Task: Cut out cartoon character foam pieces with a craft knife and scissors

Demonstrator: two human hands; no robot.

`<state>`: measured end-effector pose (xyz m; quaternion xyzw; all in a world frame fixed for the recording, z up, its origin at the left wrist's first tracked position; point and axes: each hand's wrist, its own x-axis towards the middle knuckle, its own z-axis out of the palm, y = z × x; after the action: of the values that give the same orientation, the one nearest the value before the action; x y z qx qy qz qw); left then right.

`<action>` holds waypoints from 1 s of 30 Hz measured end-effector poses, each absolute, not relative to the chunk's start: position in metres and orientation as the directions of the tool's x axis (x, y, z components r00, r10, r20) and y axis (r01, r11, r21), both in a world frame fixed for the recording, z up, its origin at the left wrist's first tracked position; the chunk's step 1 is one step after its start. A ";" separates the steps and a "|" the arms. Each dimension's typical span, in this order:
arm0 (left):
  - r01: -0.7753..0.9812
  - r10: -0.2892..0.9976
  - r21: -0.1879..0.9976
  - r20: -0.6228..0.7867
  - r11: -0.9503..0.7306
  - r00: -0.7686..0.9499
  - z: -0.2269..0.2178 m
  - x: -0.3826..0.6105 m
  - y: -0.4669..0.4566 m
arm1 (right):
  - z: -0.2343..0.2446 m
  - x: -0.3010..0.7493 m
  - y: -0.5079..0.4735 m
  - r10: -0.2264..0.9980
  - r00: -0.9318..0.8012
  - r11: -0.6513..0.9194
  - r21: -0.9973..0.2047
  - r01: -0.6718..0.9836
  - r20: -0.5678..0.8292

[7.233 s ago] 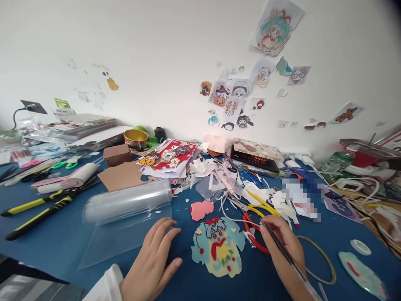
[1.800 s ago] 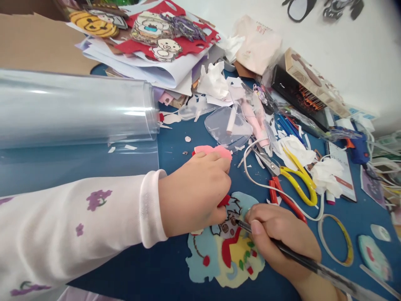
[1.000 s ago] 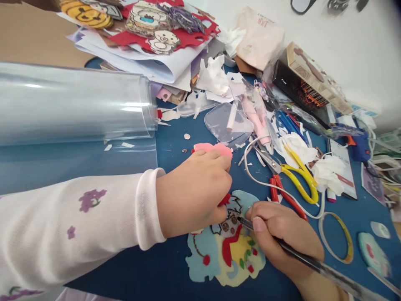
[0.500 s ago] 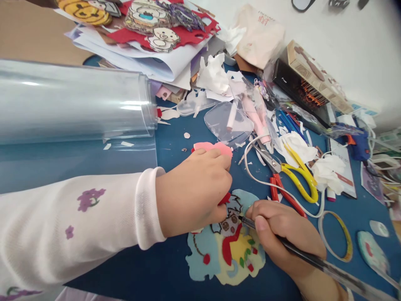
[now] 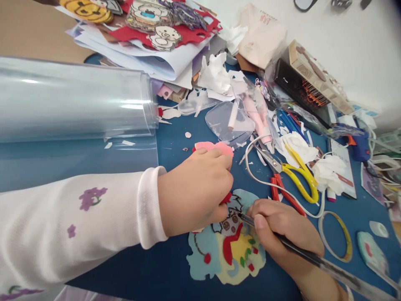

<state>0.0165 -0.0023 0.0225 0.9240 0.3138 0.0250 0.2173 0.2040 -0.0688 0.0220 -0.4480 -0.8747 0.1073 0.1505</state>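
A felt cut-out of a cartoon figure in blue, yellow and red lies on the blue table cover. My left hand, in a white flowered sleeve, is curled and presses down on the figure's upper left part; whether it holds anything is hidden. My right hand grips a thin dark pen whose tip touches the figure's face. A pink felt piece lies just beyond my left knuckles.
A roll of clear plastic film lies at the left. Yellow scissors and red ones sit to the right, with a tape ring, paper scraps, a stack of printed sheets and a dark box behind.
Since seven seconds ago the view has dropped close to the figure and my left hand has come onto it. Over the last second both hands barely moved; the pen tip stays at the face.
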 end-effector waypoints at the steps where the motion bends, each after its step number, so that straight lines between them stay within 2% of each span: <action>1: 0.568 0.589 0.418 -0.092 -0.709 0.803 0.023 0.017 -0.002 | 0.022 0.204 -0.069 0.819 -0.549 0.572 -0.330 0.751 0.170; 10: 0.567 0.588 0.420 -0.093 -0.709 0.803 0.024 0.017 -0.001 | 0.021 0.207 -0.070 0.815 -0.563 0.572 -0.346 0.743 0.138; 14: 0.557 0.584 0.420 -0.075 -0.716 0.808 0.024 0.015 -0.002 | 0.025 0.202 -0.070 0.838 -0.505 0.545 -0.369 0.753 0.206; 17: 0.560 0.584 0.426 -0.087 -0.711 0.807 0.024 0.015 -0.002 | 0.025 0.197 -0.070 0.783 -0.583 0.616 -0.405 0.676 0.217; 21: 0.555 0.581 0.428 -0.083 -0.713 0.810 0.023 0.015 -0.002 | 0.021 0.192 -0.067 0.689 -0.694 0.711 -0.386 0.588 0.212; 26: 0.546 0.590 0.429 -0.038 -0.720 0.807 0.019 0.015 -0.002 | 0.019 0.192 -0.066 0.650 -0.720 0.748 -0.371 0.550 0.242; 30: 0.537 0.593 0.432 -0.007 -0.724 0.805 0.017 0.015 -0.003 | 0.019 0.194 -0.068 0.681 -0.693 0.723 -0.364 0.587 0.235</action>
<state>0.0153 -0.0028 0.0171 0.9262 0.3051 0.0657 0.2116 0.1937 -0.0682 0.0192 -0.3483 -0.9107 0.1315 0.1793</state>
